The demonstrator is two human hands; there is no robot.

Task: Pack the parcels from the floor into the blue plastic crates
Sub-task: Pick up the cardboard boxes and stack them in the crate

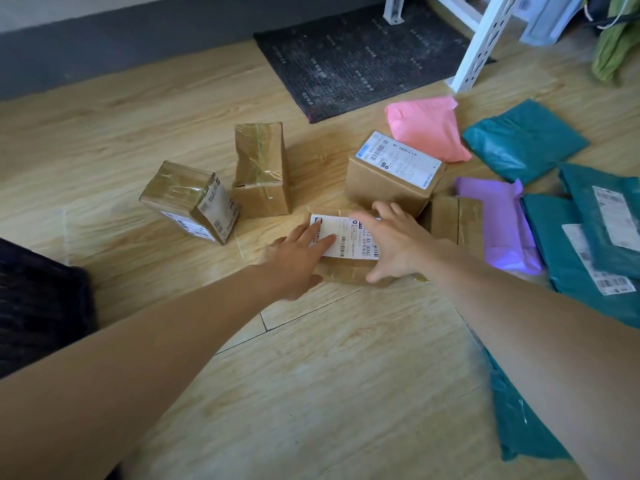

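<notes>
A flat brown cardboard parcel with a white label (349,242) lies on the wooden floor in the middle. My left hand (299,259) rests on its left side, fingers spread over the label. My right hand (394,242) lies on its right side, fingers apart, thumb at the near edge. Neither hand has lifted it. Other taped brown boxes stand around: one tilted at the left (190,200), one upright behind (261,169), one labelled box (394,169) behind my right hand, and a small one (453,218) to its right. No blue crate is in view.
Soft mailer bags lie at the right: a pink one (427,128), a purple one (498,223), and several teal ones (524,140). A dark doormat (360,60) and a white shelf leg (479,46) stand at the back. Something dark (38,303) lies at the left edge.
</notes>
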